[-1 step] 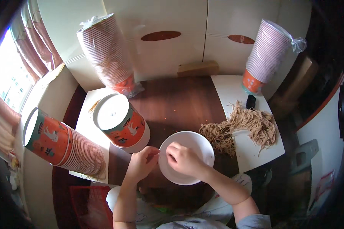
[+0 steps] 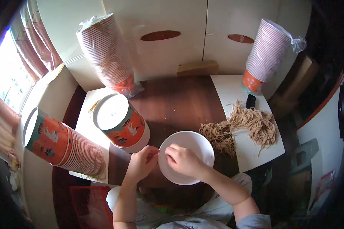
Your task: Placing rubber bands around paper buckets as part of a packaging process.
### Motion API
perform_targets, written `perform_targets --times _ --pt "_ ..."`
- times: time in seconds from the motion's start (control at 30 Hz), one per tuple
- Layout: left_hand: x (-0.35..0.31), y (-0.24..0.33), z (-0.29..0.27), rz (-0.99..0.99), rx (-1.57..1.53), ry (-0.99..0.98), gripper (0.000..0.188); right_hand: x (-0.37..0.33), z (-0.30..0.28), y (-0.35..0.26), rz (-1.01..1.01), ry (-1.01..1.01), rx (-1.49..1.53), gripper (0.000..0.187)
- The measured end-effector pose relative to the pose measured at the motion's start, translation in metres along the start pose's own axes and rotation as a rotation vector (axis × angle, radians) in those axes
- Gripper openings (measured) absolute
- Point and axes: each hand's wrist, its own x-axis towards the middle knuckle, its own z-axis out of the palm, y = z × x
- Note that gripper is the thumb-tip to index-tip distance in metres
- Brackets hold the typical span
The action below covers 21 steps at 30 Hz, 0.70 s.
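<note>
A white round paper bowl [image 2: 201, 146] stands on the brown table in front of me. My right hand [image 2: 184, 162] is over its inside, with the fingers curled in and the fingertips drawn together. My left hand [image 2: 143, 163] is just outside the left rim, its thumb and fingertips pinched together. Whatever either pinch holds is hidden or too small to make out. Behind the left hand, an orange and green printed paper bucket [image 2: 127, 128] with a white top sits over another white bowl. To the right of the bowl lies a tangled heap of tan noodle-like strands [image 2: 252, 128].
A tall stack of paper buckets [image 2: 70, 147] leans at the left. Plastic-wrapped bucket stacks stand at the back left [image 2: 107, 53] and back right [image 2: 266, 55]. A small black object [image 2: 250, 101] lies beside the strands on a white board [image 2: 252, 160]. Cabinet doors [image 2: 168, 53] close off the back.
</note>
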Motion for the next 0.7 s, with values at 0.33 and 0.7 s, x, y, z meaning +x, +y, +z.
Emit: perform_targets --times 0.33,0.7 --pt "0.001 -0.003 0.0 -0.046 -0.063 -0.027 0.015 -0.002 0.004 0.002 0.009 -0.055 -0.079 0.006" --pt "0.0 -0.012 0.001 0.017 0.172 -0.098 0.018 -0.002 0.007 0.007 0.028 -0.091 -0.119 0.008"
